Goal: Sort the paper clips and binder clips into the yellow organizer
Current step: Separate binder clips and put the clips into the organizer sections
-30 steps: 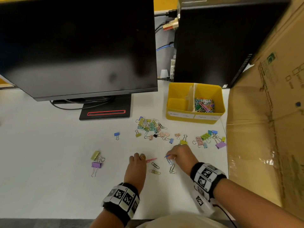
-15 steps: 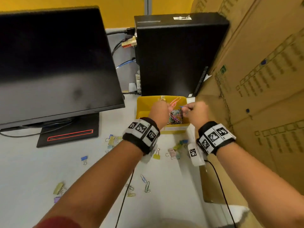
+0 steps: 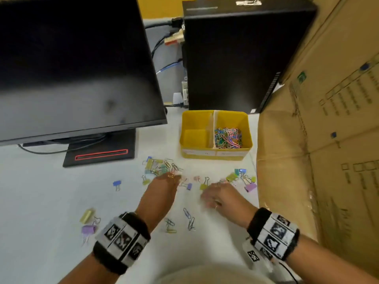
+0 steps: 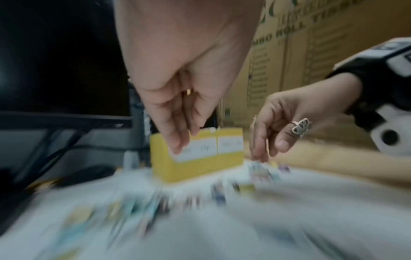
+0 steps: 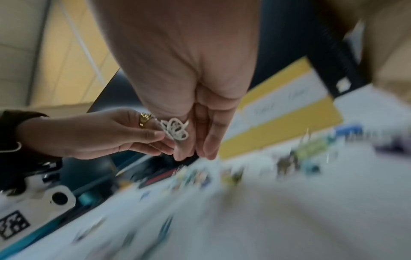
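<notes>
The yellow organizer [image 3: 213, 154] stands at the back of the white desk; its right compartment holds a heap of coloured paper clips [image 3: 228, 138] and its left compartment is bare. My left hand [image 3: 175, 178] hovers low by the left pile of binder clips [image 3: 156, 167], fingers loosely straight and holding nothing, as the left wrist view [image 4: 184, 142] confirms. My right hand [image 3: 212, 191] hangs over the desk near a yellow binder clip [image 3: 203, 186], also holding nothing [image 5: 193, 154]. Several loose paper clips [image 3: 187, 213] lie between my wrists.
A monitor [image 3: 78, 68] stands at the left, a black computer case [image 3: 235, 58] behind the organizer, and a cardboard box [image 3: 317, 150] walls the right side. More binder clips lie at the right [image 3: 250, 187], and single ones at the left [image 3: 117, 183] [image 3: 88, 229].
Half a second ago both hands held paper clips over the organizer's right compartment. Now both are back down over the desk, holding nothing.
</notes>
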### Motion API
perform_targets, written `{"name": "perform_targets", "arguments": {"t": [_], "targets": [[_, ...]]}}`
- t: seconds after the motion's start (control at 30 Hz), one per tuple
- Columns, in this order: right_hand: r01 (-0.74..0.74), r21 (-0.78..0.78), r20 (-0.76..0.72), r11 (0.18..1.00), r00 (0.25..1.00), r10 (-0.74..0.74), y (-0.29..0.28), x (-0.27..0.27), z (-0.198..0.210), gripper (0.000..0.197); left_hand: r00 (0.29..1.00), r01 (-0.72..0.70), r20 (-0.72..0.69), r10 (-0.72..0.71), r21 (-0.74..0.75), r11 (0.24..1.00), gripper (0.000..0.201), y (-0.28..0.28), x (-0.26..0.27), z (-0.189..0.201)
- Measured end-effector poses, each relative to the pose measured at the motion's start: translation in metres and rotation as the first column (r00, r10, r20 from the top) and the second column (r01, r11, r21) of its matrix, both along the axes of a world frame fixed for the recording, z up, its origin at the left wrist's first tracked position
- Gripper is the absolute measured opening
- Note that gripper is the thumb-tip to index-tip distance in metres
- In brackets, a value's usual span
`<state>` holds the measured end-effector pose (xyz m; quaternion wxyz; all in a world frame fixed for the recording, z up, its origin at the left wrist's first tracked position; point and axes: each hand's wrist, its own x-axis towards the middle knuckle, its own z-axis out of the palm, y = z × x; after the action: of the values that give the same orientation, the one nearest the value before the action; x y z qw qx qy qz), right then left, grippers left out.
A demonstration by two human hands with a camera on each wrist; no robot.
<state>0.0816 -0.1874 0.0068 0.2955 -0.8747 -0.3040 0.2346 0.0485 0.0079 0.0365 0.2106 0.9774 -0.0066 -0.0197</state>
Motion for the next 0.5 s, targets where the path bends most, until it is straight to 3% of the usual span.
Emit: {"name": "perform_targets", "arguments": {"t": [0.07, 0.13, 0.17, 0.23, 0.3, 0.37, 0.4, 0.47, 0.5], "targets": [[-0.122, -0.125, -0.089, 0.985, 0.990, 0.112, 0.016, -0.025, -0.024, 0.055, 0.985, 0.040, -0.167, -0.038, 0.011, 0.999, 0.036, 0.011, -0.047, -0.027], [-0.214, -0.220, -0.100, 0.952, 0.975, 0.196, 0.027, -0.037, -0.040, 0.079, 0.961, 0.189, -0.236, -0.142, 0.189, 0.964, 0.044, 0.009, -0.081, -0.058], [-0.236, -0.252, -0.076, 0.939, 0.972, 0.224, 0.033, -0.040, -0.043, 0.081, 0.961, 0.162, -0.252, -0.112, 0.187, 0.969, 0.055, 0.005, -0.093, -0.070], [-0.260, -0.293, -0.046, 0.920, 0.965, 0.258, 0.040, -0.042, -0.043, 0.069, 0.980, -0.004, -0.200, 0.019, 0.075, 0.997, 0.064, 0.000, -0.103, -0.081], [-0.267, -0.294, 0.003, 0.918, 0.960, 0.281, 0.045, -0.043, -0.044, 0.045, 0.971, -0.067, -0.231, 0.058, -0.030, 0.997, 0.051, -0.003, -0.107, -0.082], [-0.274, -0.274, 0.089, 0.922, 0.947, 0.308, 0.049, -0.045, -0.047, 0.029, 0.971, -0.061, -0.232, 0.065, 0.025, 0.998, 0.036, -0.008, -0.108, -0.084], [-0.237, -0.237, 0.147, 0.942, 0.950, 0.276, 0.050, -0.043, -0.050, 0.024, 0.964, -0.103, -0.245, 0.101, 0.005, 0.995, 0.029, -0.009, -0.106, -0.082], [-0.229, -0.180, 0.118, 0.957, 0.961, 0.252, 0.049, -0.040, -0.055, 0.018, 0.962, -0.201, -0.200, 0.186, -0.053, 0.978, 0.021, -0.011, -0.103, -0.085], [-0.225, -0.161, 0.190, 0.961, 0.948, 0.254, 0.050, -0.040, -0.057, 0.018, 0.956, -0.229, -0.202, 0.211, -0.070, 0.971, 0.018, -0.012, -0.102, -0.084]]}}
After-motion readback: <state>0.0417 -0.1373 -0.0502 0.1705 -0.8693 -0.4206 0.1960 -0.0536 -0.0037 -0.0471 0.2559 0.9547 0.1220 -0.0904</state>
